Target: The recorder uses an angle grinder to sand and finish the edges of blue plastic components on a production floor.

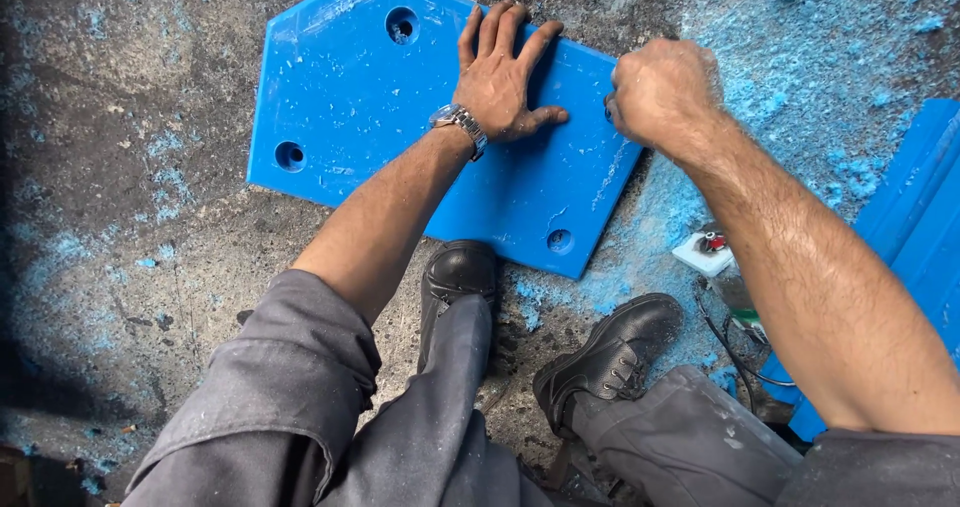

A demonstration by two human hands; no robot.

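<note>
Head view shows a blue plastic plate (400, 137) (with round holes near its corners) lying flat on the dusty concrete floor (130, 267). Left hand (500, 82) presses on it, open, fingers spread. Right hand (660, 92) is closed in a fist at the plate's right edge; what it holds I cannot tell. Blue shavings (800, 57) cover the floor on the right.

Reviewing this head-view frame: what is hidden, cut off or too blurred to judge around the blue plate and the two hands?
- Right hand: fist closed at the blue plate edge; whatever the grip holds is hidden by the fingers.
- Plate under the left hand: covered by the flat palm.
- Plate's near edge: partly hidden by the left forearm and left boot.
- Blue panels at right: cut off by the frame edge.
- Small white device: too small to identify.
</note>
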